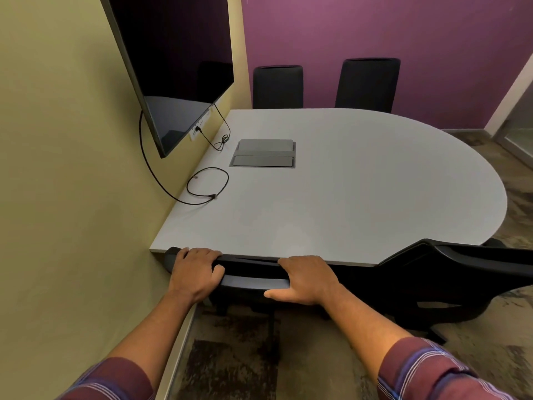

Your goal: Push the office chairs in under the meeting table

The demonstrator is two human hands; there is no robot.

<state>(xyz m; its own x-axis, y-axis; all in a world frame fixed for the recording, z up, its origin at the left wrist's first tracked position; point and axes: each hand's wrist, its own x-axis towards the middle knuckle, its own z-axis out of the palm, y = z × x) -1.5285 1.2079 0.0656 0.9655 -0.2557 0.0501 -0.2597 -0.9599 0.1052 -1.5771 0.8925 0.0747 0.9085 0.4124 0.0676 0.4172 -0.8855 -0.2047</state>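
Observation:
A black office chair stands at the near edge of the white meeting table, its backrest top touching the table edge. My left hand grips the left end of that backrest top, and my right hand grips it further right. A second black chair stands just to the right, its back angled against the near table edge. Two more black chairs, one at the far left and one at the far right, stand tucked in on the far side by the purple wall.
A dark wall screen hangs on the yellow wall at left, with black cables trailing onto the table. A grey cable box lid is set into the tabletop. Patterned carpet lies underfoot; a glass partition stands far right.

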